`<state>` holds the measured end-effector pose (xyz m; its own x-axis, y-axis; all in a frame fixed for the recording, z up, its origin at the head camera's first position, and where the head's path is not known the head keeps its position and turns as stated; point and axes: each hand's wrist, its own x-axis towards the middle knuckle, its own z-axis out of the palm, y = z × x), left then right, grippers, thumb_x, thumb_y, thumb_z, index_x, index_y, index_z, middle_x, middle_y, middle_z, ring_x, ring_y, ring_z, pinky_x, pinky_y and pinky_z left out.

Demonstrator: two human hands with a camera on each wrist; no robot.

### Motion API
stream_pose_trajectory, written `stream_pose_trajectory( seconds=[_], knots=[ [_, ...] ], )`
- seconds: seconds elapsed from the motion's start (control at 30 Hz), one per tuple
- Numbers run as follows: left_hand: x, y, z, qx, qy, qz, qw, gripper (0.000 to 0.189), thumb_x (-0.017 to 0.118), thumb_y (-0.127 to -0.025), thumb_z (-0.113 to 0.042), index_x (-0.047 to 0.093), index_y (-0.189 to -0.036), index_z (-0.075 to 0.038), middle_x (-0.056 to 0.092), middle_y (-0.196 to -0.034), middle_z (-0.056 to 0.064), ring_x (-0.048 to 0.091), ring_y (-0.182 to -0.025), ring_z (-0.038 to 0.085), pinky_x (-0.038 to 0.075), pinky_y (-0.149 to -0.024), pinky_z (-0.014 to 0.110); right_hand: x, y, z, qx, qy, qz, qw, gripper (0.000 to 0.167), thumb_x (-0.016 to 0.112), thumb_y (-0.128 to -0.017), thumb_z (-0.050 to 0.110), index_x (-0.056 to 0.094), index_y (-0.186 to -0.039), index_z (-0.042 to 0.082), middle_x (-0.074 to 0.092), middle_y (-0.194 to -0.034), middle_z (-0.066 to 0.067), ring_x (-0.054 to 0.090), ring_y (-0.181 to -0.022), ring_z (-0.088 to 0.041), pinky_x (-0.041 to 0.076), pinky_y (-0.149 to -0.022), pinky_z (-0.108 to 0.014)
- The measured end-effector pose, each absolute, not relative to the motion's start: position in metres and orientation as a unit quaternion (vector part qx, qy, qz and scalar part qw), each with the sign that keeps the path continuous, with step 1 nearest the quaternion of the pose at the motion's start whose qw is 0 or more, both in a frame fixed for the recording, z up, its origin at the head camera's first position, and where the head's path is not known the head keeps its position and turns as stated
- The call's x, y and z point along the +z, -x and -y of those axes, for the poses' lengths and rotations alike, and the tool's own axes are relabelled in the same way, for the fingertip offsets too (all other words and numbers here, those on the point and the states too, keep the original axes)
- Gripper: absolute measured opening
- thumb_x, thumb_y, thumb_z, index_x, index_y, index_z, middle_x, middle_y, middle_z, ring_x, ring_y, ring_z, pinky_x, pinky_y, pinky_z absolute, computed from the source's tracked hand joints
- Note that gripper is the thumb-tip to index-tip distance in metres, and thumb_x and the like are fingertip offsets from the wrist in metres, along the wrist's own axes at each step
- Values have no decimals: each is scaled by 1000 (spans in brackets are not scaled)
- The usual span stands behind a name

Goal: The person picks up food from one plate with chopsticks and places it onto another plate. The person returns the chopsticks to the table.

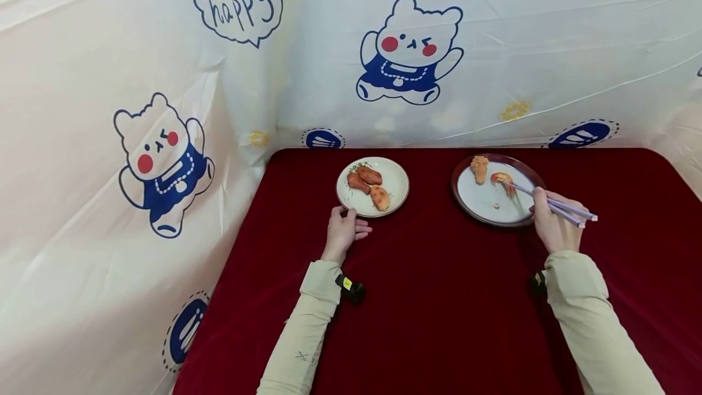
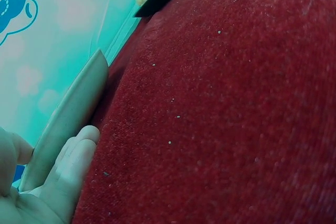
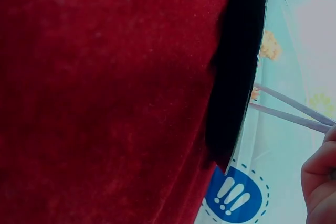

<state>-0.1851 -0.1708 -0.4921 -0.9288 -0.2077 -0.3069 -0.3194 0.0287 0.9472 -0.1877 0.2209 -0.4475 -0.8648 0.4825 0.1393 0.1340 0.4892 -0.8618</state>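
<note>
Beige sleeves nearest cam, both forearms on red velvety counter (image 1: 439, 297). Right hand (image 1: 555, 227) pinching pale chopsticks (image 1: 548, 203), tips closed on orange glazed food piece (image 1: 501, 180) over dark-rimmed plate (image 1: 482, 215); second piece (image 1: 479, 168) at far rim. Left hand (image 1: 342, 231) w/ fingers relaxed, steadying rim of cream plate (image 1: 396, 185) holding three browned pieces (image 1: 368, 185). Likely mid-pickup; next needs firm pinch, level lift, since glaze looks slippery. Plates round, glossy ceramic.

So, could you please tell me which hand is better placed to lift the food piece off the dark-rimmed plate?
Probably the right hand: its chopsticks already reach that piece, while the left hand rests by the other plate.
</note>
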Motion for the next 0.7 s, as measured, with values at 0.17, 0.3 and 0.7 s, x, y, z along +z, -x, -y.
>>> stream_pose_trajectory(
  seconds=[0.17, 0.3, 0.7],
  knots=[
    [-492, 185, 171, 673, 183, -716, 39, 45, 40, -103, -25, 30, -142, -6, 70, -96, 21, 72, -73, 20, 62, -69, 31, -446, 192, -220, 461, 172, 851, 183, 45, 52, -93, 38, 74, -94, -1, 50, -47, 31, 48, -46, 6, 36, -42, -14],
    [-493, 185, 171, 674, 181, -715, 37, 45, 40, -102, -25, 30, -142, -6, 70, -95, 20, 71, -72, 19, 62, -68, 30, -445, 196, -220, 449, 167, 857, 191, 46, 51, -93, 37, 75, -91, -3, 47, -45, 33, 46, -50, 9, 36, -48, -14],
    [-481, 181, 174, 682, 169, -708, 67, 51, 38, -104, -23, 23, -147, -2, 66, -107, 29, 71, -90, 35, 61, -80, 40, -446, 205, -220, 468, 168, 851, 170, 48, 48, -94, 38, 73, -100, -2, 50, -47, 30, 50, -43, 10, 39, -41, -13]
  ],
)
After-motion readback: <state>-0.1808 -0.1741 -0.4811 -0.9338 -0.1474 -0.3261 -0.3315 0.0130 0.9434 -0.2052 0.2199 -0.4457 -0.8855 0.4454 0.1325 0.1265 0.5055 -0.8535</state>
